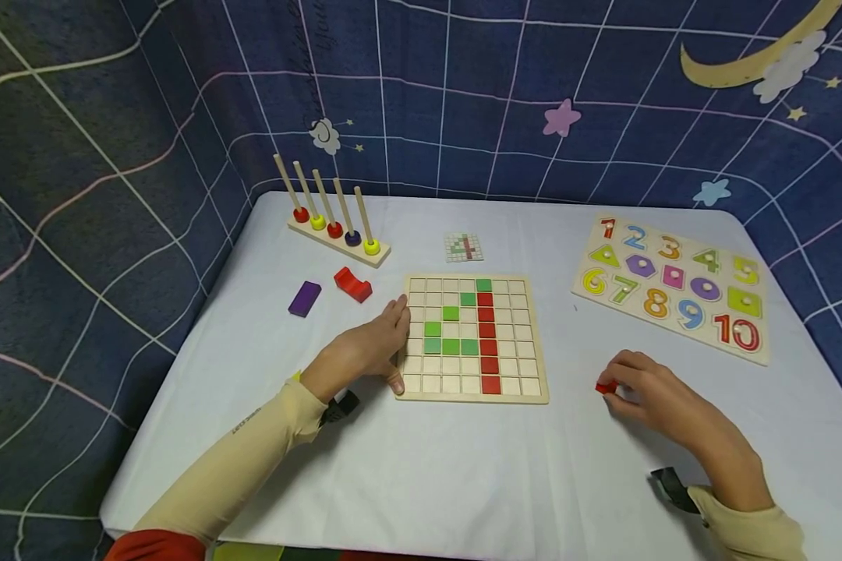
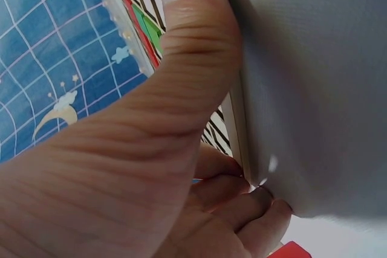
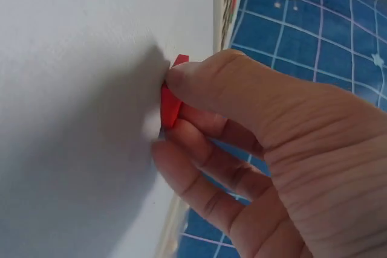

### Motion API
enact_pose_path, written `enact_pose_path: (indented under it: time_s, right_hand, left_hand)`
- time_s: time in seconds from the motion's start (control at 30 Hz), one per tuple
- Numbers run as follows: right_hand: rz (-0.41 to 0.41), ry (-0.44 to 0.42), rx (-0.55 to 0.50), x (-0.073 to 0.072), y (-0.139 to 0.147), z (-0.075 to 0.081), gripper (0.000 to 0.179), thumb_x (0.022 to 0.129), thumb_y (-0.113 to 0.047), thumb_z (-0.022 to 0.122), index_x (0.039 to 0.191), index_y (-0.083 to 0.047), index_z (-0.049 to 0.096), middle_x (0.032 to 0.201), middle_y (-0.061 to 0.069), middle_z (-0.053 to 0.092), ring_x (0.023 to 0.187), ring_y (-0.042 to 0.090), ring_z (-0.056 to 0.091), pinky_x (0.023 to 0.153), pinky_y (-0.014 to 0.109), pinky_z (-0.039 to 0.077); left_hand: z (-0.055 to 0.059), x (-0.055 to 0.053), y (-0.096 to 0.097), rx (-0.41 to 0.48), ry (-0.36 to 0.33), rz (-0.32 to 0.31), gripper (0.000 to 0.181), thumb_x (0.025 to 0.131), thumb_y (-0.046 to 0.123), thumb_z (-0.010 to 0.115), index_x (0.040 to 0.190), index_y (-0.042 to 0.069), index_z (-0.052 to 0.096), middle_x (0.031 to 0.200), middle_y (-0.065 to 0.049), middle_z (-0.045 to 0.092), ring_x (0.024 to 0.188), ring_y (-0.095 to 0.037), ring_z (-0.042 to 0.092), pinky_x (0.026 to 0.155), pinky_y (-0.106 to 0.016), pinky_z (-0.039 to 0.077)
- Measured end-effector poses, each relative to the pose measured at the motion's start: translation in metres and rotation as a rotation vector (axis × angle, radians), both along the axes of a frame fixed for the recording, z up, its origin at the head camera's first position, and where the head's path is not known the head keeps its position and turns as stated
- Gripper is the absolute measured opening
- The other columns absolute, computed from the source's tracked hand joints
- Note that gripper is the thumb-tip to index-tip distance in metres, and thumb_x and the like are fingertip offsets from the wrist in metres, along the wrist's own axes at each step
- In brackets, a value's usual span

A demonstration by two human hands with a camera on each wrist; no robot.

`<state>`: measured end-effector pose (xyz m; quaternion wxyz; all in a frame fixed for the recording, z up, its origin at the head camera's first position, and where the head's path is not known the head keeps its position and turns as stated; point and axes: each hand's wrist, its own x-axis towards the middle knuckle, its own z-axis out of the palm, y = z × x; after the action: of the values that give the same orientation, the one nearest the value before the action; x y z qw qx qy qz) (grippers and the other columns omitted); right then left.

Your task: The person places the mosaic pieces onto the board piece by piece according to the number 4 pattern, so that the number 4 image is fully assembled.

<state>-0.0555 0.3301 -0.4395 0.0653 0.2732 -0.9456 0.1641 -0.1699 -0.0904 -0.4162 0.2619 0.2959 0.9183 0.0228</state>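
A wooden grid board (image 1: 472, 398) lies flat on the table, with green square tiles (image 1: 451, 313) in a stepped pattern and a column of red square tiles (image 1: 487, 347) set in its cells. Along the board's left edge rests my left hand (image 1: 361, 347), thumb near the front corner and fingers farther up the side. Out to the right of the board, my right hand (image 1: 656, 397) pinches a small red tile (image 3: 172, 110) between thumb and fingers, low over the table. The fingers partly cover that tile in the head view.
Behind the board lies a small pattern card (image 1: 456, 251). A peg stand (image 1: 375, 259) with colored rings stands back left; a red curved block (image 1: 353, 286) and a purple block (image 1: 305, 299) sit before it. A number puzzle board (image 1: 666, 273) lies at right.
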Motion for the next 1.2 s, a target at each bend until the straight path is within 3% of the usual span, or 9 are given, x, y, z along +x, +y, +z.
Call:
enact_pose_path:
  time_s: [0.17, 0.33, 0.47, 0.67, 0.77, 0.97, 1.2]
  right_hand:
    - [0.067, 0.070, -0.032, -0.006, -0.003, 0.003, 0.034, 0.070, 0.006, 0.093, 0.088, -0.017, 0.075, 0.094, -0.007, 0.066, 0.084, 0.011, 0.060, 0.071, 0.026, 0.057]
    - [0.131, 0.114, -0.056, -0.016, -0.013, 0.010, 0.036, 0.070, 0.007, 0.092, 0.092, -0.015, 0.075, 0.098, -0.007, 0.067, 0.090, 0.010, 0.061, 0.081, 0.015, 0.051]
    - [0.195, 0.117, -0.074, -0.025, -0.024, 0.012, 0.038, 0.069, 0.008, 0.092, 0.096, -0.013, 0.076, 0.101, -0.004, 0.067, 0.092, 0.011, 0.060, 0.080, 0.018, 0.053]
    - [0.194, 0.027, 0.003, -0.039, -0.048, 0.017, 0.028, 0.079, 0.002, 0.090, 0.100, -0.013, 0.077, 0.106, -0.002, 0.068, 0.097, 0.012, 0.061, 0.081, 0.033, 0.062]
    - [0.204, -0.026, 0.022, -0.048, -0.061, 0.018, 0.024, 0.084, 0.000, 0.087, 0.101, -0.013, 0.077, 0.108, -0.001, 0.067, 0.099, 0.013, 0.059, 0.082, 0.033, 0.062]
    - [0.292, -0.035, -0.016, -0.066, -0.083, 0.011, 0.018, 0.087, 0.003, 0.083, 0.099, -0.008, 0.077, 0.107, 0.004, 0.068, 0.099, 0.016, 0.060, 0.082, 0.033, 0.059]
    - [0.306, -0.073, -0.016, -0.077, -0.096, 0.007, 0.012, 0.092, 0.002, 0.079, 0.097, -0.009, 0.076, 0.105, 0.004, 0.069, 0.099, 0.017, 0.061, 0.084, 0.033, 0.058]
  left_hand:
    - [0.002, 0.001, 0.000, -0.006, 0.012, -0.015, 0.136, 0.074, 0.044, 0.092, 0.165, -0.015, 0.011, 0.177, -0.034, 0.003, 0.167, -0.045, 0.012, 0.134, -0.047, 0.028]
    - [0.002, 0.001, 0.000, -0.002, 0.016, -0.014, 0.135, 0.073, 0.044, 0.093, 0.164, -0.015, 0.013, 0.177, -0.034, 0.004, 0.167, -0.045, 0.012, 0.134, -0.047, 0.028]
    - [0.003, 0.001, 0.000, 0.001, 0.018, -0.019, 0.136, 0.073, 0.045, 0.092, 0.165, -0.015, 0.011, 0.177, -0.034, 0.003, 0.167, -0.045, 0.011, 0.134, -0.048, 0.028]
    - [0.001, 0.000, 0.000, 0.010, -0.011, 0.000, 0.136, 0.074, 0.043, 0.092, 0.165, -0.014, 0.010, 0.177, -0.033, 0.000, 0.168, -0.044, 0.009, 0.135, -0.048, 0.027]
    - [0.000, 0.000, 0.000, 0.023, -0.025, 0.016, 0.137, 0.073, 0.041, 0.093, 0.166, -0.014, 0.009, 0.178, -0.032, -0.001, 0.168, -0.043, 0.007, 0.135, -0.048, 0.026]
    - [-0.001, 0.000, -0.001, 0.047, -0.041, 0.034, 0.138, 0.072, 0.039, 0.094, 0.166, -0.013, 0.008, 0.178, -0.032, -0.003, 0.169, -0.043, 0.005, 0.136, -0.048, 0.024]
    - [-0.001, 0.000, -0.001, 0.032, -0.031, 0.027, 0.137, 0.073, 0.041, 0.093, 0.166, -0.013, 0.008, 0.178, -0.031, -0.003, 0.169, -0.042, 0.006, 0.135, -0.047, 0.025]
